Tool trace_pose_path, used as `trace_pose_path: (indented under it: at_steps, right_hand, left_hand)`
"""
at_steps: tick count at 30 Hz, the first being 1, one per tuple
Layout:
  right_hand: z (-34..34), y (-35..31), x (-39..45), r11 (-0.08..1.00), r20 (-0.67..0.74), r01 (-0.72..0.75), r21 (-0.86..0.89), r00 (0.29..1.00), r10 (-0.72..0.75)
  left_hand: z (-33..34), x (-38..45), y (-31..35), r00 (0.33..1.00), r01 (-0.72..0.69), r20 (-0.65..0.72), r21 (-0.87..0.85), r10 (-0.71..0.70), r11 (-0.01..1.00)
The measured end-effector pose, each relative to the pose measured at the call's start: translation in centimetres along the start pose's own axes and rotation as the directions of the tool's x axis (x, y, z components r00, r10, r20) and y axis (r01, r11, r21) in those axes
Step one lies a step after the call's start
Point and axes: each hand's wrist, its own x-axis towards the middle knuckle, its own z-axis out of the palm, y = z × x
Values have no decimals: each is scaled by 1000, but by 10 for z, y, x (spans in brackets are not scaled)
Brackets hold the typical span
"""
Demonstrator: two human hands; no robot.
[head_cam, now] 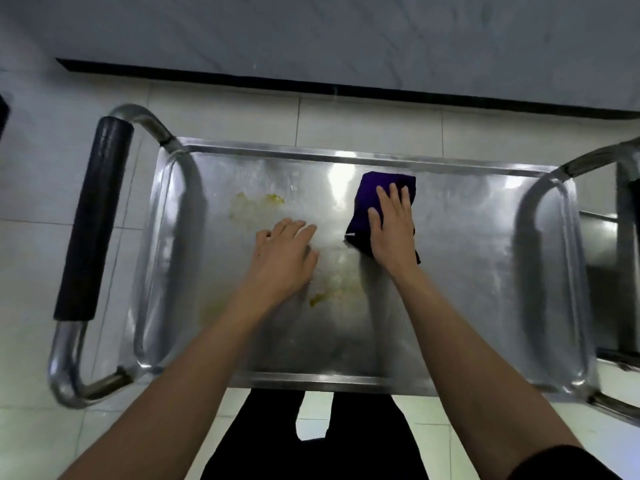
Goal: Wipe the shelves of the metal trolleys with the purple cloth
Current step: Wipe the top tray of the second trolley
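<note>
Underneath the right hand (391, 230), crumpled dark purple cloth (367, 199).

Stained trolley shelf (450, 271) under purple cloth (367, 202)

Pale floor tiles (221, 116) with thin grout lines fill the ground from 9 o'clock round to 6. A black skirting strip (311, 85) crosses at 12 o'clock, with a grey marbled wall (346, 32) above it. Black trouser legs (263, 441) show at 6 o'clock.
</note>
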Motion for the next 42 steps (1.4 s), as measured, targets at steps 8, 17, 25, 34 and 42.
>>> trace_pose_path:
  at_steps: [8,17,25,34,42]
  right_hand:
    - [19,-9,5,968,89,-13,-251,995,37]
    - [29,-28,13,959,89,17,-281,996,8]
    - [51,-62,26,951,57,0,-310,998,19]
    - [79,-114,27,942,105,97,-321,992,-67]
    - [120,-180,27,903,214,282,-325,952,-221]
  left_hand:
    - [-6,18,-31,995,102,-23,-19,-102,995]
    - [-24,13,-86,966,218,-133,-54,-223,975]
    - [-30,-4,-142,941,321,-101,-51,-325,946]
    - [-30,-14,-160,924,355,-120,-81,-363,931]
    - [-17,-40,-177,853,468,-197,-126,-484,875]
